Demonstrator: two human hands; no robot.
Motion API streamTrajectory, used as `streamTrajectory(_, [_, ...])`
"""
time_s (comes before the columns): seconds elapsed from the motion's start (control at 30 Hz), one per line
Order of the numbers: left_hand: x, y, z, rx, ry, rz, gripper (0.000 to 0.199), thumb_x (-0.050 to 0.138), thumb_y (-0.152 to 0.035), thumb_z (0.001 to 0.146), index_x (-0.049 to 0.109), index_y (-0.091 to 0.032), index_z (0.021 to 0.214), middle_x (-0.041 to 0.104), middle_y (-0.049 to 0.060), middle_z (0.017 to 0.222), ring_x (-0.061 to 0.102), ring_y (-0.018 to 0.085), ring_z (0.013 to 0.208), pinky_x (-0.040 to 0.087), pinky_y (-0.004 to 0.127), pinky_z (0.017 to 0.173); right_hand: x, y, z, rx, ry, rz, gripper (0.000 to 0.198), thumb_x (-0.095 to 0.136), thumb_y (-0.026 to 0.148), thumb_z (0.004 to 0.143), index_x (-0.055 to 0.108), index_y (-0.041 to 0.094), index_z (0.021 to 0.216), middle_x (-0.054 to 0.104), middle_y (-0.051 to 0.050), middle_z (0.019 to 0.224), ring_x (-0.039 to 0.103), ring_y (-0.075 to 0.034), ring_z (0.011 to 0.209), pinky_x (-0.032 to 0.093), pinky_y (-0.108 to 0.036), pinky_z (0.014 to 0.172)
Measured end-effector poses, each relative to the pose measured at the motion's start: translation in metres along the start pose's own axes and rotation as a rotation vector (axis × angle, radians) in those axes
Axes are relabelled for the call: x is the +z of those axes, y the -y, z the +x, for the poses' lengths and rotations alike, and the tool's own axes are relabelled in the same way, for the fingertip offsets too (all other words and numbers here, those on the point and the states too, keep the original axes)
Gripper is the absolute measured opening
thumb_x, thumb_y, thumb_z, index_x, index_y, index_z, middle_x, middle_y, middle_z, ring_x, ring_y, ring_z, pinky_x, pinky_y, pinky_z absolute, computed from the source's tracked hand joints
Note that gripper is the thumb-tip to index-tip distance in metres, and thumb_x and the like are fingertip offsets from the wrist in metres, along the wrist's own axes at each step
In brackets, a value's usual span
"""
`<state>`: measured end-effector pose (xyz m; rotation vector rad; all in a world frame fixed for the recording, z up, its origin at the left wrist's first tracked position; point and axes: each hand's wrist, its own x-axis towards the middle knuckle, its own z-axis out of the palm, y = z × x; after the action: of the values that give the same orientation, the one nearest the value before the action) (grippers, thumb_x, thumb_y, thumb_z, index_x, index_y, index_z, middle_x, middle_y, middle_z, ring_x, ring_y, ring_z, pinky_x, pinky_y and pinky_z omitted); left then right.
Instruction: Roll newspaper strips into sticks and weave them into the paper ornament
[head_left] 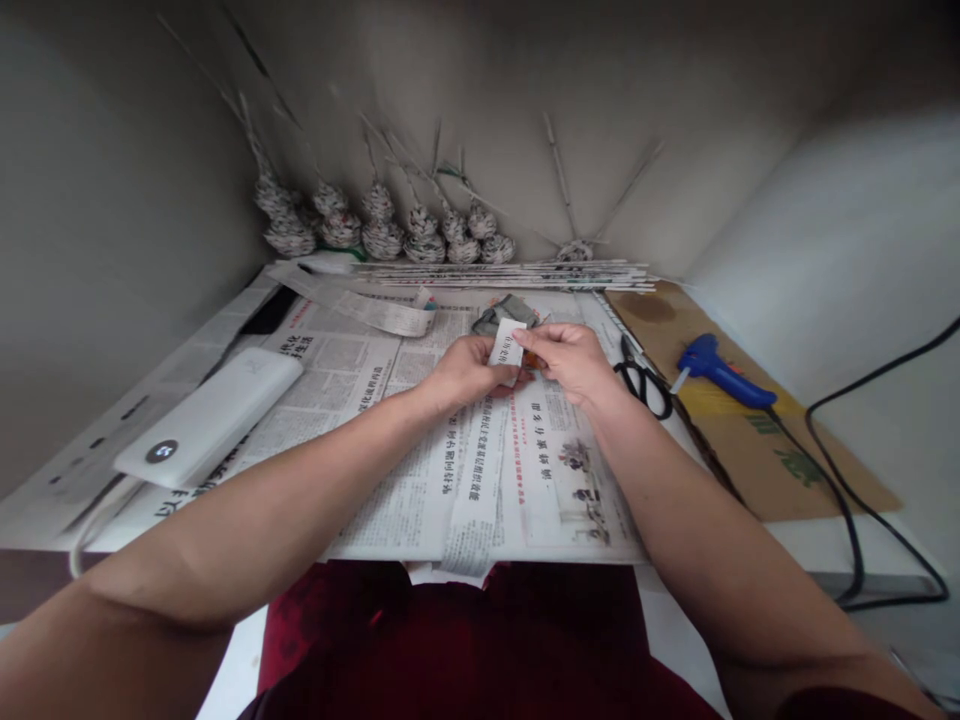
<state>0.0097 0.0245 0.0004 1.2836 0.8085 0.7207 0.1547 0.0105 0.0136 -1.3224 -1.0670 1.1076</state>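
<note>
My left hand (471,372) and my right hand (570,358) meet over the middle of the newspaper-covered table. Between them is a small strip of newspaper (508,342) with printed characters, pinched by the fingers of both hands. Something small and orange shows beneath my right fingers, too hidden to name. Just behind the hands lies a crumpled grey-green cloth (501,314). To the right of my right hand rests a pair of scissors (643,385) with black handles.
Woven paper gourds (382,225) line the back wall beside a bundle of paper sticks (510,276). A white power bank (214,415) lies left. At right, a blue glue gun (724,372) with a black cable rests on cardboard (817,450). Long newspaper strips (360,305) lie behind.
</note>
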Motion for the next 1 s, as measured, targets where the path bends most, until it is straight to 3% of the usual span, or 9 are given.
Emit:
streamTrajectory(0.33, [0.0,0.0,-0.001,0.002,-0.031,-0.047,0.019,0.056,-0.028,0.083,0.066,-0.011,0.085,0.069,0.01,0.08,0.066,0.019,0.078,0.055,0.032,0.069,-0.004,0.006,0.0,-0.04,-0.011,-0.057,0.034,0.075,0.046,0.062,0.063,0.013,0.065,0.054,0.003,0.05,0.042,-0.005,0.04,0.031,-0.019,0.036])
streamTrajectory(0.5, [-0.003,-0.001,0.001,0.014,-0.053,-0.058,0.022,0.059,-0.031,0.082,0.066,-0.01,0.083,0.069,0.01,0.079,0.066,0.019,0.078,0.055,0.031,0.069,-0.01,0.003,0.002,-0.05,0.127,-0.15,0.034,0.076,0.043,0.061,0.069,0.013,0.075,0.055,0.002,0.049,0.044,-0.006,0.042,0.033,-0.02,0.039])
streamTrajectory(1.0, [-0.004,0.0,0.001,0.001,-0.046,-0.047,0.026,0.06,-0.036,0.08,0.066,-0.011,0.083,0.069,0.01,0.078,0.065,0.017,0.071,0.054,0.029,0.065,-0.009,-0.003,0.005,0.049,0.12,-0.059,0.03,0.077,0.036,0.06,0.069,0.012,0.075,0.053,0.001,0.049,0.041,-0.006,0.044,0.025,-0.019,0.037])
